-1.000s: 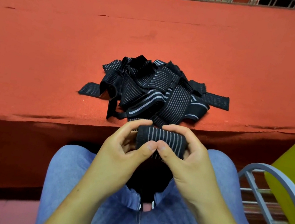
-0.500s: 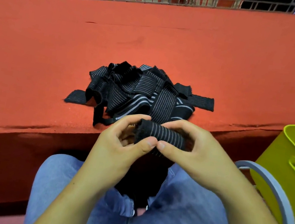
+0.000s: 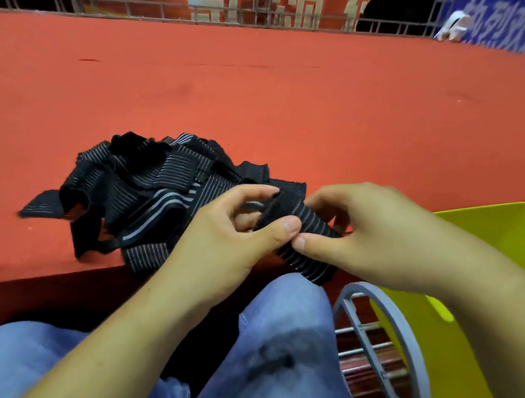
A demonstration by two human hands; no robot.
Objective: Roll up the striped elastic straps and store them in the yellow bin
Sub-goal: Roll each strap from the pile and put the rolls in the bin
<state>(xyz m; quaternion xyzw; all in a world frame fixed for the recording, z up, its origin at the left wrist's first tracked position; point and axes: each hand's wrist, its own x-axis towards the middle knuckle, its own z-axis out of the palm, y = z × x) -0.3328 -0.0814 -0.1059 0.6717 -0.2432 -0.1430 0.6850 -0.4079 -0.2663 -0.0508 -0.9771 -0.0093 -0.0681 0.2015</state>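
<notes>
A rolled black strap with thin white stripes (image 3: 305, 237) is held in the air between both hands, just past the table's front edge. My left hand (image 3: 229, 242) pinches its left end with thumb and fingers. My right hand (image 3: 373, 234) grips its right end, fingers curled over the top and thumb underneath. A tangled pile of loose striped straps (image 3: 148, 190) lies on the red table to the left of the roll. The yellow bin (image 3: 508, 236) stands at the right, partly hidden behind my right forearm.
The red felt table (image 3: 304, 108) stretches far back to a metal railing (image 3: 215, 17) with banners behind. A grey wire rack (image 3: 380, 340) stands under the bin at the lower right. My legs in blue jeans (image 3: 276, 375) fill the foreground.
Both hands have carried the rolled strap to the right, closer to the yellow bin. The view has swung right, so more of the bin shows. The pile has not moved.
</notes>
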